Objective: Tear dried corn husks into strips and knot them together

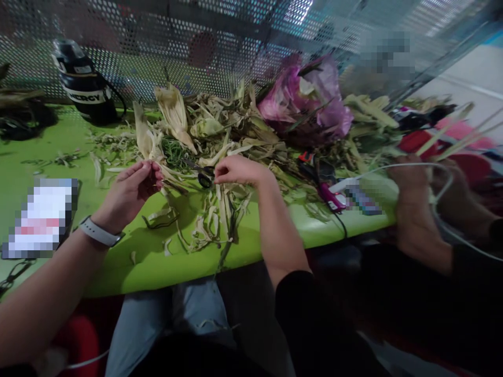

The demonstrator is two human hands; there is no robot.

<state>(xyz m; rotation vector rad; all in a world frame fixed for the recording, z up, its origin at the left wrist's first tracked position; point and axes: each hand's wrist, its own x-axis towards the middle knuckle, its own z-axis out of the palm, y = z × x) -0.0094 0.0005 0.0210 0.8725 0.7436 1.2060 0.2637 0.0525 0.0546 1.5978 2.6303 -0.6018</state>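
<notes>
My left hand (137,180) is closed in a pinch on a pale dried corn husk (144,137), which fans upward from the fingertips. My right hand (241,170) has its fingers curled together, close to the black handles of a pair of scissors (204,179). What those fingers hold, if anything, is hidden. Torn husk strips (212,222) lie below the right hand, some reaching the table's front edge. Behind both hands a heap of dried husks (243,123) spreads across the green table (129,272). A small tangle of green string-like material (176,156) sits between the hands.
A dark bottle (88,86) stands back left, and a phone (43,217) lies front left. A pink plastic bag (306,102) rests on the heap before a perforated metal panel (157,52). Rightward are a magenta device (330,198), a white cable (393,165) and another person's hands (411,175).
</notes>
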